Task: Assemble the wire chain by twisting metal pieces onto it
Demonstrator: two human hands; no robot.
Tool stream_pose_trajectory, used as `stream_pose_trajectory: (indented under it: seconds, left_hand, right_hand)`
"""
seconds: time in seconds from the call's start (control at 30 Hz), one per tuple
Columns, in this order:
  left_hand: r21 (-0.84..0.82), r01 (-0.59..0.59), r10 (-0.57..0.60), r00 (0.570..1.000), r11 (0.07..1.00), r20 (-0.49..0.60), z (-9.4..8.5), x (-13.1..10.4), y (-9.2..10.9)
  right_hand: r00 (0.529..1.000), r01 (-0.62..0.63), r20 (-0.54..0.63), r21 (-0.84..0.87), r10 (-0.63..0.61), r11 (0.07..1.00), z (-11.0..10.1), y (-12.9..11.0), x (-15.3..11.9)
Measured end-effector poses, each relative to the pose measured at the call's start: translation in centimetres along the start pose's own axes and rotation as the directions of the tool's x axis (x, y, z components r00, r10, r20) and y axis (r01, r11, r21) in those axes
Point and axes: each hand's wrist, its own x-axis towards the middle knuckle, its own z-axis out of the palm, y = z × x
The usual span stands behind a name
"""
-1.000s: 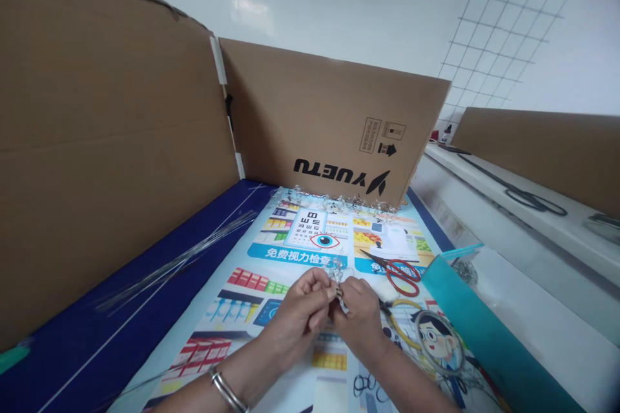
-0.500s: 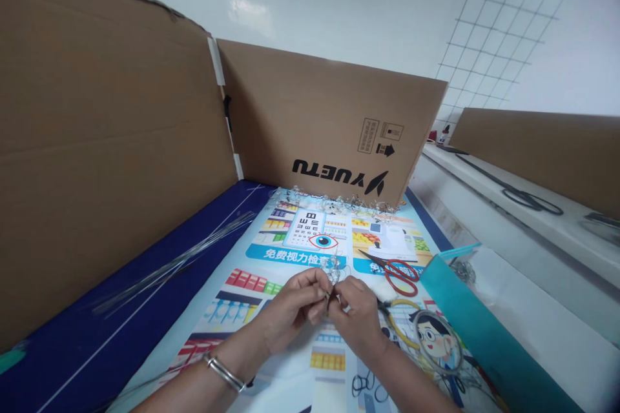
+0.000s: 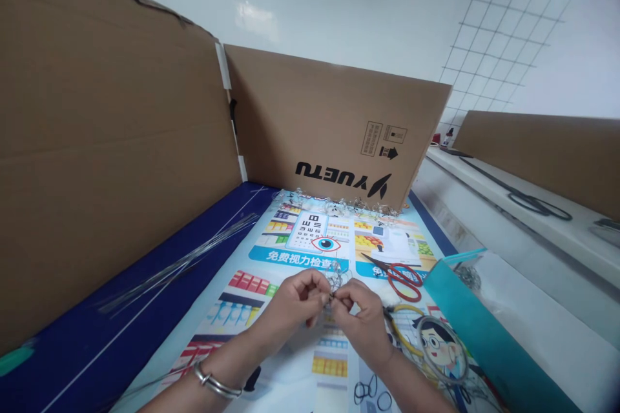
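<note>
My left hand [image 3: 300, 300] and my right hand [image 3: 362, 316] meet low in the middle of the view, fingertips almost touching. Both pinch a twisted piece of thin silvery wire [image 3: 335, 276], whose loose, curly ends stick up beyond the fingers. A small dark bit shows where the fingertips come together; what it is I cannot make out. Red-handled scissors [image 3: 405, 282] lie open-bladed just beyond my right hand. Beside my right wrist are a yellow-handled tool [image 3: 402, 330], partly covered, and a round coil of wire [image 3: 465, 364].
A printed sheet [image 3: 290, 316] covers the table. Tangled wire pieces [image 3: 358, 208] line the foot of the cardboard panel [image 3: 334, 122]. Long straight wires [image 3: 188, 259] lie at left. A teal box [image 3: 489, 329] with wire inside stands at right. Black rings [image 3: 365, 390] lie near the front.
My fingertips have shifted their pinch on the wire, and the strand that hung below them no longer shows. The whole view has moved slightly.
</note>
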Motion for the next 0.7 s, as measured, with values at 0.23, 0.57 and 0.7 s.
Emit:
stream_pose_trajectory:
  seconds: [0.23,0.57,0.7]
  left_hand:
    - [0.126,-0.015,0.020,0.999,0.992,-0.039,-0.4,0.1,0.2]
    - [0.560,-0.263,0.308,0.951,0.786,0.015,-0.9,-0.2,-0.1]
    - [0.505,-0.165,0.249,0.963,0.847,-0.103,-0.9,0.1,-0.7]
  right_hand:
    - [0.993,-0.119,0.033,0.106,0.117,0.987,-0.1,-0.3,0.2]
    - [0.977,-0.212,0.043,0.169,0.207,0.963,0.1,0.1,-0.1]
    - [0.994,-0.070,-0.093,-0.056,0.065,0.996,0.6,-0.2,-0.4]
